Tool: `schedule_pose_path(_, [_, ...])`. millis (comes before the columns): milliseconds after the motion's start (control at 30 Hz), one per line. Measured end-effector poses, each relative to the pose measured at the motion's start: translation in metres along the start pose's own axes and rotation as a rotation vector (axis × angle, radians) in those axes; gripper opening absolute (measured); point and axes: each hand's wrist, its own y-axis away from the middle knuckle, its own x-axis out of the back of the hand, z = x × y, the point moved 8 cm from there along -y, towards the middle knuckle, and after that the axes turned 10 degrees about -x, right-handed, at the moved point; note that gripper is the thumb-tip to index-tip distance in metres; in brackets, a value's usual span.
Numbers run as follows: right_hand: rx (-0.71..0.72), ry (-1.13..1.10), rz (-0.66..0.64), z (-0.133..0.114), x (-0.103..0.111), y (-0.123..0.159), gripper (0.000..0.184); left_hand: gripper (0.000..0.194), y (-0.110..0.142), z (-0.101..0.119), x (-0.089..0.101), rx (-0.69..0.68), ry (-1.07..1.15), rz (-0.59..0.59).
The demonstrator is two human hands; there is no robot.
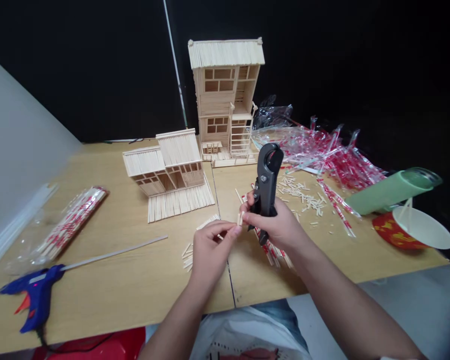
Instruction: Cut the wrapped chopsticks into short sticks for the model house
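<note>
My right hand (285, 225) is wrapped round a black hand cutter (267, 175), its curved jaw pointing up. The thumb and fingertips of that hand also touch short wooden stick pieces (240, 218). From the other side, my left hand (210, 245) pinches these pieces between thumb and fingers. Cut sticks (188, 257) lie on the table beside and partly behind my left hand. Under my right hand, a bundle of sticks in red-and-white wrappers (275, 254) is partly hidden.
Behind stand a two-storey stick house (225, 100) and a low stick house (168, 175). At left lie a blue glue gun (41, 295) and wrapped sticks (75, 220). At right are stick offcuts (303, 195), torn wrappers (333, 155), a green cylinder (378, 192) and a tilted bowl (431, 225).
</note>
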Motion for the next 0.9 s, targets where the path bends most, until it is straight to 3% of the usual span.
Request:
schedule_pose_path(133, [0.049,0.054,0.058,-0.005,-0.005,0.005,0.028,0.016,0.001,0.001,0.003,-0.012,-0.026,0.011])
schedule_pose_path(500, [-0.002,0.092,0.096,0.002,-0.007,0.010,0.029,0.016,0.002,0.005,0.007,-0.054,-0.106,-0.028])
schedule_pose_path(900, [-0.114,-0.077,0.018,0.013,-0.004,0.006,0.038,0.009,0.001,0.009,0.006,-0.147,-0.093,-0.105])
